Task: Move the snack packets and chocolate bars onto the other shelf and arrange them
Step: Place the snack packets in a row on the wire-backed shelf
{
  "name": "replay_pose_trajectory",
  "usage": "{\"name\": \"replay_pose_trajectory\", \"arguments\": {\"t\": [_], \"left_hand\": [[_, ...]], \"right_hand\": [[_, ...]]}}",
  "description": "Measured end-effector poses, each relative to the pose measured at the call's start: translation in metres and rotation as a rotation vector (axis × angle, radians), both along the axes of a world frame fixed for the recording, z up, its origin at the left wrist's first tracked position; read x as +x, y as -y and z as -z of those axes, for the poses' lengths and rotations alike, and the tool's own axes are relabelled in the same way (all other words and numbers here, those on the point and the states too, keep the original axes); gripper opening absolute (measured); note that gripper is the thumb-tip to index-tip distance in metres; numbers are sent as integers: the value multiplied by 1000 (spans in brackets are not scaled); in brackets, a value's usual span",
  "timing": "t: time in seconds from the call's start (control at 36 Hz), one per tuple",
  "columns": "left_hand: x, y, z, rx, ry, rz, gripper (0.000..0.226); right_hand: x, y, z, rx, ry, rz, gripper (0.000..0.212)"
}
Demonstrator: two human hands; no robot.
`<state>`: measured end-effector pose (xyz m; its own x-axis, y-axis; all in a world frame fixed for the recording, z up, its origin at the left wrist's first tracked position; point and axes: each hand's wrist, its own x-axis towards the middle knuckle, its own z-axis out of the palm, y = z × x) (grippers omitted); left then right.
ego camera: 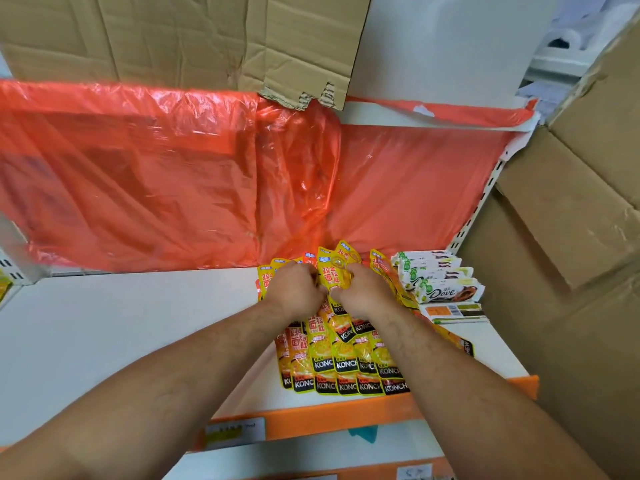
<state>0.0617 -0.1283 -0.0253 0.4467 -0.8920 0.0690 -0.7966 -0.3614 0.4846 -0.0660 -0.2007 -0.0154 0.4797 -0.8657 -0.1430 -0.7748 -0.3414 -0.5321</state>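
On the white shelf [104, 323], toward its right end, yellow snack packets [346, 365] lie in overlapping rows, the rearmost standing against the orange plastic sheet [156, 174]. Both hands meet at the pile's twelve o'clock end. The left hand [294, 289] has its fingers curled round the upright packets, and the right hand [362, 289] pinches one packet beside it. At three o'clock of the hands, just beside the packets, Dove chocolate bars [440, 284] lie stacked. Cardboard boxes [571, 220] stand further out at three o'clock. A price label [235, 433] sits on the orange shelf edge [311, 422] at six o'clock.
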Motion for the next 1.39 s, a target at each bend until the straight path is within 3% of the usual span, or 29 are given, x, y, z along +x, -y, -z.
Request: {"name": "replay_pose_trajectory", "arguments": {"t": [0.08,0.25,0.33,0.56,0.75,0.83,1.03,1.11,1.22,1.28,1.33,1.39], "left_hand": [[1,0,-4,-14,-113,-39,12],[0,4,-6,-76,-363,-104,20],[-3,7,-10,-121,-440,-153,14],[9,-5,-20,-152,-744,-209,16],[34,-31,-25,-172,-934,-177,22],[46,-45,-27,-180,-978,-160,24],[89,-84,-23,-177,-1004,-124,34],[108,-101,-21,-161,-996,-100,35],[134,-121,-17,-155,-1056,-92,24],[146,-131,-13,-165,-1105,-93,16],[158,-142,-6,-178,-1122,-97,16],[170,-152,-1,-192,-1095,-116,20]], "right_hand": [[-2,0,2,-6,26,-2,67],[-1,-5,0,-39,68,21,63],[4,-7,0,-59,130,103,60],[9,1,0,170,385,267,19],[27,-8,-4,333,544,314,34],[40,-22,-8,363,560,322,22],[83,-70,-19,319,657,326,26],[105,-85,-15,293,684,331,17],[127,-104,-3,298,703,344,27],[139,-111,7,325,695,337,20],[150,-113,25,367,707,308,34],[161,-134,14,403,701,280,33]]}}
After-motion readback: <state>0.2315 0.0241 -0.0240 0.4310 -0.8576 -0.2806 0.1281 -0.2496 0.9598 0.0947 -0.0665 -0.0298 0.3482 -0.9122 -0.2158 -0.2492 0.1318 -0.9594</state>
